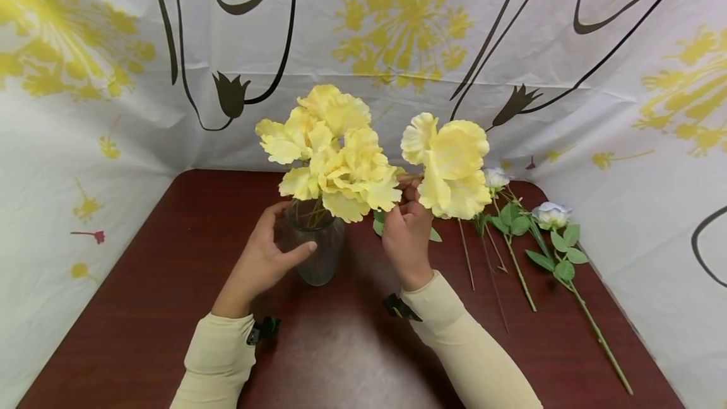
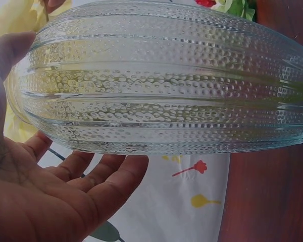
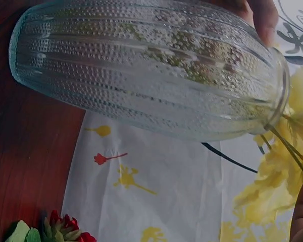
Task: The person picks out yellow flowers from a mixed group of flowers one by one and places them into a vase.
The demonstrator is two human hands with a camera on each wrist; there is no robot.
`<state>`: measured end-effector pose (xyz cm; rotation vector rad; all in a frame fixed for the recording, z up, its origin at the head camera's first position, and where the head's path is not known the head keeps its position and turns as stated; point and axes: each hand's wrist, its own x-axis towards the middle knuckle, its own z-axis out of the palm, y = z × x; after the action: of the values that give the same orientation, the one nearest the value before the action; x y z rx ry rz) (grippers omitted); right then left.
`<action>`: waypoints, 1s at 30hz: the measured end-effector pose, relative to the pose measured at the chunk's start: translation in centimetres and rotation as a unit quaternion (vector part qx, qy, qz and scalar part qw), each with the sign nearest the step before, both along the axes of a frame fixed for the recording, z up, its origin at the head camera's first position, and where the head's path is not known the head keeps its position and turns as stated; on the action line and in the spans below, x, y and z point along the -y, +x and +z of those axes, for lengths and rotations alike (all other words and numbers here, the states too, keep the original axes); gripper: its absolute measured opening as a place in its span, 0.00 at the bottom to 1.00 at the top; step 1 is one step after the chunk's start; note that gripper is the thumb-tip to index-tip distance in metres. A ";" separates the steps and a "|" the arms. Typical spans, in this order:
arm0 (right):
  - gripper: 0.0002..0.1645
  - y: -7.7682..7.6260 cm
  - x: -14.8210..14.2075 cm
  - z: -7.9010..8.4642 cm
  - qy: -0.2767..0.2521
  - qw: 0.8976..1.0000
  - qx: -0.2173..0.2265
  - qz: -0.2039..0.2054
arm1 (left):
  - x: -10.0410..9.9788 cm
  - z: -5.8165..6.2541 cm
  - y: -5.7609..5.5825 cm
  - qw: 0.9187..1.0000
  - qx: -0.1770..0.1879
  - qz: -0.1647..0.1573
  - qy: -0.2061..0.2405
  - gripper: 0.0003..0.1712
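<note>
Yellow flower (image 1: 454, 166) right of centre, seemingly being added to the glass vase (image 1: 319, 264) left of centre.
Right hand (image 1: 410, 235) grips it beneath the bloom; left hand (image 1: 265, 264) cups the vase. Next calls for lowering it in. Pale roses (image 1: 551, 214) lie lower right.

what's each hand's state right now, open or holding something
Left hand: closed around the glass vase.
Right hand: closed, apparently holding a yellow flower.

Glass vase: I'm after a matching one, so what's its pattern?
The vase has lengthwise bands of small bead-like dots, clearest in the left wrist view.
</note>
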<state>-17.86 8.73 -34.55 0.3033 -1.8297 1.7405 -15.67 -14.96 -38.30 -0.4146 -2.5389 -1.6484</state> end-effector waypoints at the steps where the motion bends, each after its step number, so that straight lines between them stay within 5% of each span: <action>1: 0.29 0.0 0.1 0.1 0.000 1.000 0.000 0.011 | 0.0 0.0 0.0 1.000 0.000 0.001 -0.002 0.50; 8: 0.06 0.6 1.2 1.1 -0.012 0.998 -0.004 0.062 | -0.1 0.2 0.0 1.000 -0.002 0.004 -0.007 0.49; 20: 0.07 -0.7 2.4 -1.6 0.015 0.986 -0.052 0.155 | -0.2 0.0 -0.1 1.000 -0.006 0.011 -0.006 0.48; 24: 0.21 -0.3 2.6 -2.2 0.019 0.985 -0.017 0.172 | -0.1 -0.1 -0.1 1.000 -0.008 0.011 -0.008 0.48; 30: 0.23 -0.5 3.2 -2.4 0.033 0.984 0.036 0.169 | -0.1 -0.2 -0.2 1.000 -0.012 0.009 -0.003 0.47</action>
<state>-18.34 5.57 -37.00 0.6164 -1.9798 1.9394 -15.85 -14.90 -38.52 -0.4095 -2.5245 -1.6193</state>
